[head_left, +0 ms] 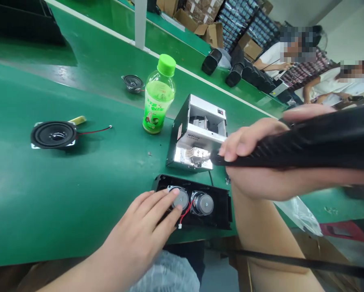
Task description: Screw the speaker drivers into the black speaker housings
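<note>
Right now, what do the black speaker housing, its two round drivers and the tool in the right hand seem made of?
The speaker housing looks like moulded black plastic: dull, even surface. The drivers have metal-looking backs, silvery with a soft sheen. The tool in the right hand seems black plastic too, matte with moulded ribs, though blur leaves that open.

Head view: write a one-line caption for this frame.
Left hand rests on a speaker driver in a black housing, while the right hand grips a black tool beside a metal machine.
</note>
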Tool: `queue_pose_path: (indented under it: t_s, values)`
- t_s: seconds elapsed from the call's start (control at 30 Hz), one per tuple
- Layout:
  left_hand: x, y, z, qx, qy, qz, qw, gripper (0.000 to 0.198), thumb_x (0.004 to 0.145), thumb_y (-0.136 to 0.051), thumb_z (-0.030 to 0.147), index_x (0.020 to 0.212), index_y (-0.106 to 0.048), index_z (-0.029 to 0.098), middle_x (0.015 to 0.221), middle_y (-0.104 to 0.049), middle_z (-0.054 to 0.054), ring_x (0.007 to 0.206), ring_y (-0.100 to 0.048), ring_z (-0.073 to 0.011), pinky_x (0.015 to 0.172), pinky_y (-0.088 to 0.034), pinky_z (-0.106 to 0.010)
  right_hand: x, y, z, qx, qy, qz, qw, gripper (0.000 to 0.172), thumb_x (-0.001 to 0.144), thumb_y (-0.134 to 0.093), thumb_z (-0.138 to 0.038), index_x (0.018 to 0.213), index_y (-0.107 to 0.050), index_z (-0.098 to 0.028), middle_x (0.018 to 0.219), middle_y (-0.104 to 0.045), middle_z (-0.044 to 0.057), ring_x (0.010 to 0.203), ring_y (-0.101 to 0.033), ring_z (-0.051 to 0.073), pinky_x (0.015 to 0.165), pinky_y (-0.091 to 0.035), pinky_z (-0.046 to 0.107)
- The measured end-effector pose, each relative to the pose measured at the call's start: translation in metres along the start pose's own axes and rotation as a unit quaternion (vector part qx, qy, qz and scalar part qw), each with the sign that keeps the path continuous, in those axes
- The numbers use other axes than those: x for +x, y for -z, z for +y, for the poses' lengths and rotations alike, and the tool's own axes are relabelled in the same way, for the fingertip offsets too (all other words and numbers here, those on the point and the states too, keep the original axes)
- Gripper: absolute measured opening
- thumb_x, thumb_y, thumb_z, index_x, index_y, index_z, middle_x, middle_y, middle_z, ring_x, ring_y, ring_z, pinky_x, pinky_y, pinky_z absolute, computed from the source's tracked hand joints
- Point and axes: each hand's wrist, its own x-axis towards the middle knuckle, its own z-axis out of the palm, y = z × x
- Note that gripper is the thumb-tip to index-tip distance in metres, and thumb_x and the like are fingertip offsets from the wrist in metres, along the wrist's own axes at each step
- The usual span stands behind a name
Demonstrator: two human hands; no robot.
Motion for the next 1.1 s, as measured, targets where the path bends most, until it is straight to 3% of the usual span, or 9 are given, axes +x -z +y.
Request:
queue_pose_path:
  t_s: [0.1,0.17,0.3,0.37,0.47,0.67,0.83,0.93,1.1]
  values:
    - [-0.005,0.005,-0.003,-0.015,0.053,0.034,0.998,0.069,0.100,-0.075,0.015,0.164,-0.049,0.018,0.175,-0.046,-0.023,0.160,-0.051,-0.0359,0.124,-0.055,-0.052,0.002,-0.009,0.016,-0.014,0.016,0.017,1.000,0.069,0.073,-0.064,-0.102,0.088,-0.076,-0.036,0.054,-0.062,-0.005,0.041,-0.055,0.019,0.040,-0.041,0.040]
    - [-0.008,0.008,-0.007,-0.033,0.121,0.015,0.992,0.084,0.102,-0.074,0.026,0.175,-0.032,0.021,0.183,-0.034,-0.022,0.165,-0.045,-0.0372,0.124,-0.057,-0.054,0.001,-0.013,0.021,-0.037,0.009,0.028,0.999,0.075,0.076,-0.055,-0.104,0.094,-0.079,-0.035,0.055,-0.059,-0.005,0.041,-0.054,0.019,0.037,-0.039,0.041]
    - [-0.012,0.008,-0.017,-0.088,0.205,-0.056,0.973,0.103,0.102,-0.074,0.044,0.181,-0.011,0.025,0.185,-0.034,-0.018,0.166,-0.045,-0.0374,0.125,-0.057,-0.056,0.000,-0.011,0.030,-0.056,0.042,0.051,0.996,0.084,0.090,-0.041,-0.099,0.111,-0.080,-0.028,0.053,-0.053,-0.004,0.042,-0.054,0.017,0.036,-0.039,0.037]
    - [-0.011,0.005,-0.021,-0.106,0.215,-0.073,0.968,0.106,0.101,-0.075,0.045,0.181,-0.010,0.028,0.182,-0.040,-0.016,0.163,-0.049,-0.0362,0.127,-0.056,-0.056,-0.002,-0.007,0.038,-0.035,0.046,0.039,0.998,0.081,0.097,-0.038,-0.093,0.118,-0.078,-0.026,0.053,-0.052,-0.005,0.039,-0.052,0.016,0.034,-0.039,0.034]
    - [-0.010,0.000,-0.024,-0.120,0.220,-0.077,0.965,0.106,0.099,-0.077,0.044,0.181,-0.010,0.031,0.181,-0.043,-0.014,0.162,-0.051,-0.0351,0.129,-0.053,-0.057,-0.009,0.000,0.042,0.014,0.029,0.031,0.999,0.078,0.094,-0.045,-0.093,0.122,-0.075,-0.027,0.051,-0.054,-0.006,0.034,-0.047,0.016,0.029,-0.033,0.032]
    - [-0.012,-0.002,-0.025,-0.120,0.219,-0.078,0.965,0.105,0.099,-0.077,0.041,0.181,-0.010,0.032,0.182,-0.040,-0.015,0.165,-0.047,-0.0365,0.131,-0.050,-0.059,-0.009,0.003,0.004,-0.005,-0.005,0.025,1.000,0.065,0.078,-0.076,-0.088,0.107,-0.070,-0.031,0.055,-0.061,-0.009,0.040,-0.055,0.018,0.040,-0.047,0.035]
    - [-0.011,-0.003,-0.025,-0.113,0.220,-0.072,0.966,0.107,0.098,-0.079,0.042,0.181,-0.012,0.031,0.180,-0.044,-0.016,0.160,-0.053,-0.0375,0.127,-0.055,-0.058,0.000,-0.003,0.022,-0.001,0.061,0.045,0.997,0.067,0.094,-0.050,-0.091,0.104,-0.070,-0.027,0.056,-0.055,-0.007,0.041,-0.052,0.014,0.041,-0.041,0.032]
    - [-0.011,-0.004,-0.026,-0.112,0.217,-0.065,0.967,0.109,0.096,-0.081,0.042,0.181,-0.013,0.032,0.179,-0.045,-0.016,0.159,-0.054,-0.0381,0.125,-0.056,-0.057,0.002,-0.001,0.037,0.008,0.054,0.031,0.998,0.067,0.094,-0.052,-0.091,0.105,-0.071,-0.028,0.057,-0.056,-0.005,0.041,-0.052,0.015,0.039,-0.038,0.032]
    - [-0.012,-0.005,-0.027,-0.115,0.218,-0.071,0.967,0.106,0.098,-0.078,0.042,0.181,-0.012,0.033,0.179,-0.045,-0.015,0.160,-0.054,-0.0365,0.126,-0.055,-0.057,0.003,0.004,0.036,0.003,0.031,0.024,0.999,0.075,0.093,-0.052,-0.092,0.120,-0.071,-0.026,0.058,-0.057,-0.006,0.043,-0.053,0.015,0.041,-0.040,0.031]
